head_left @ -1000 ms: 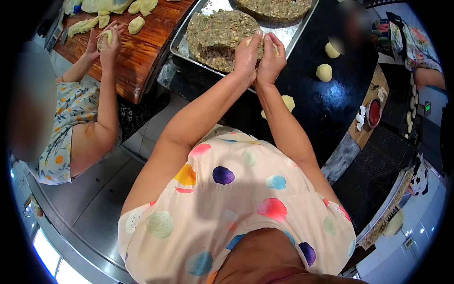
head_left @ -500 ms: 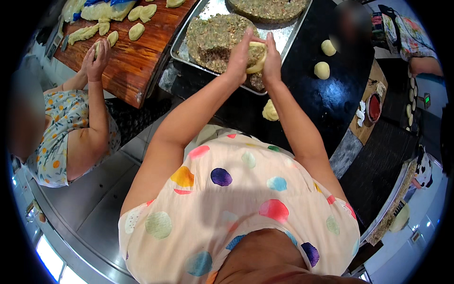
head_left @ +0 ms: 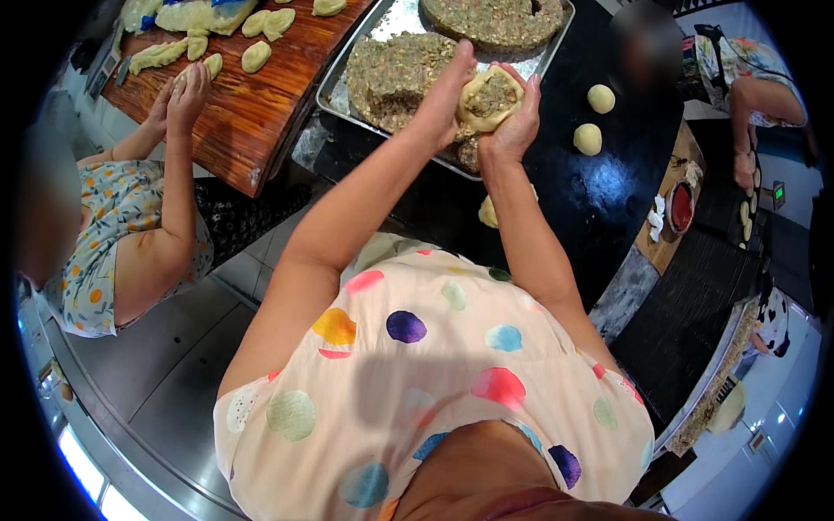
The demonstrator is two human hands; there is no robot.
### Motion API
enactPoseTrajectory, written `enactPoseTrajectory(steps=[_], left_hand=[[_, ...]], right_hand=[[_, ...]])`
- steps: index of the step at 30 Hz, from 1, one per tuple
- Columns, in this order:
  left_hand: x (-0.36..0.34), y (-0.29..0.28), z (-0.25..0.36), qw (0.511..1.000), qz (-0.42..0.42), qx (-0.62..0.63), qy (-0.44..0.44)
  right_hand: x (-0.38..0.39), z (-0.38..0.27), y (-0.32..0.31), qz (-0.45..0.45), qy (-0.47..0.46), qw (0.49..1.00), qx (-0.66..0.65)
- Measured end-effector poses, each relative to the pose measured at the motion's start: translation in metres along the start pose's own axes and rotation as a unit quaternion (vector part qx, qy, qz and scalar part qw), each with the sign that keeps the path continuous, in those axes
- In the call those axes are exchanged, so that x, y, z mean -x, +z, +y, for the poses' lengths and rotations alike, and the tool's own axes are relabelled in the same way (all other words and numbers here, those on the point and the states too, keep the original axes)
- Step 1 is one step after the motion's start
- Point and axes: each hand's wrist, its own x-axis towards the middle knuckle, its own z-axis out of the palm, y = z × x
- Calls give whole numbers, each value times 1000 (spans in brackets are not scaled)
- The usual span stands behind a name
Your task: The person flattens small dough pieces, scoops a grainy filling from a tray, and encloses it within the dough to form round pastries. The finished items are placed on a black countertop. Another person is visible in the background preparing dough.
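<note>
A pale dough wrapper (head_left: 492, 110) opens upward like a cup, with a mound of chopped green-brown filling (head_left: 497, 93) inside. My right hand (head_left: 516, 128) cups it from the right and below. Along its left side my left hand (head_left: 441, 102) presses, fingers long and close together, its thumb hidden. Both hands are above the near edge of a metal tray (head_left: 331, 97). On that tray lie two thick masses of the same filling, one cut-into mass (head_left: 382, 78) beside my left hand and a rounder mass (head_left: 495, 19) farther back.
Two dough balls (head_left: 588, 139) sit on the black table (head_left: 556, 195) to the right; another dough piece (head_left: 488, 212) is partly behind my right forearm. At left a co-worker's hands (head_left: 185, 100) work dough over a wooden table (head_left: 234, 139). A red-filled bowl (head_left: 681, 208) stands far right.
My right hand has turned outward, tipping the wrapper open so its filling shows. My left hand stays at its left side. At far right, another person's arm now reaches down to the flat dough pieces.
</note>
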Motion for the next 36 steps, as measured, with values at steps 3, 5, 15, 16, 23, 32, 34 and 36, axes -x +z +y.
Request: enactPoseTrajectory(steps=[3, 5, 15, 16, 23, 32, 34, 36], left_hand=[[4, -3, -21, 992, -38, 112, 44], [6, -5, -23, 996, -22, 53, 61], [15, -13, -5, 999, -6, 24, 36], [19, -11, -4, 1000, 0, 29, 11], [-15, -25, -16, 894, -3, -432, 117], [23, -5, -10, 990, -58, 40, 122], [25, -5, -14, 989, -13, 38, 142], [15, -17, -21, 985, -19, -10, 170]], right_hand=[[4, 16, 0, -15, -89, 987, 131], [4, 23, -6, -29, -155, 963, 221], [15, 4, -9, -155, -92, 956, 233], [14, 4, -1, -87, -127, 963, 221], [11, 22, -20, -61, -225, 876, 422], [16, 22, 13, -56, -283, 922, 258], [17, 27, 7, -61, -283, 907, 305], [18, 31, 4, -77, -311, 886, 334]])
